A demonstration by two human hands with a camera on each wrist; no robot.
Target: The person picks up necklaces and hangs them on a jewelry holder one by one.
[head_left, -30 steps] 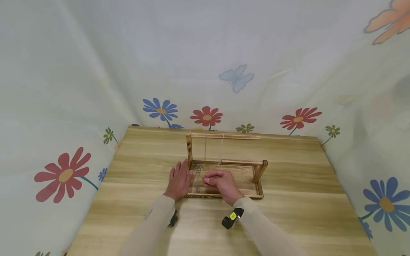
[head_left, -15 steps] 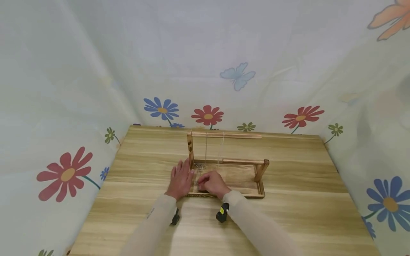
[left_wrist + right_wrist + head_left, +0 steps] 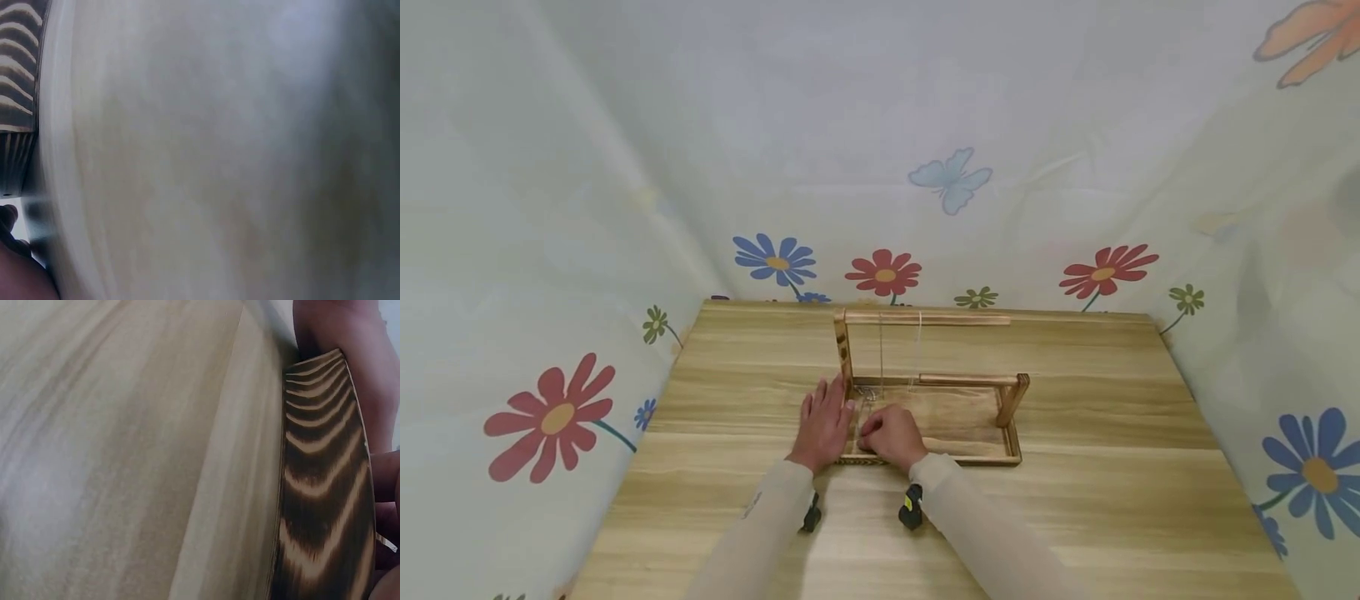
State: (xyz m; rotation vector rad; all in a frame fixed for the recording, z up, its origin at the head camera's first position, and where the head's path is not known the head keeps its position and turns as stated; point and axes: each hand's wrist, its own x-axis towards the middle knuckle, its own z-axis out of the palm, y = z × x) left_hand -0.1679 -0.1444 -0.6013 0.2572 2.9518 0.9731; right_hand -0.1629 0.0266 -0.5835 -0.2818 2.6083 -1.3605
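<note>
A brown wooden jewelry stand (image 3: 970, 417) has a shallow tray base and two raised bars. Flat along its left end, my left hand (image 3: 822, 423) rests with fingers extended, touching the frame. My right hand (image 3: 895, 433) is over the tray's front left part, fingers curled and fingertips pinched together low down. A thin silvery chain (image 3: 868, 393) lies in the tray's left end and runs toward those fingertips, which mostly hide what they pinch. In the right wrist view, the stand's dark striped front edge (image 3: 322, 469) covers much of the fingers.
Two thin necklaces, including a pale necklace (image 3: 919, 350), hang from the upper bar (image 3: 962, 319). A shorter lower bar (image 3: 958, 379) stands at the right. The wood-grain table (image 3: 1097, 500) meets a flower-printed curtain (image 3: 1037, 208) at its back and sides.
My right hand has moved left and slightly toward the tray's front, its fingertips lowering into the left end. The left hand has stayed in place beside the stand.
</note>
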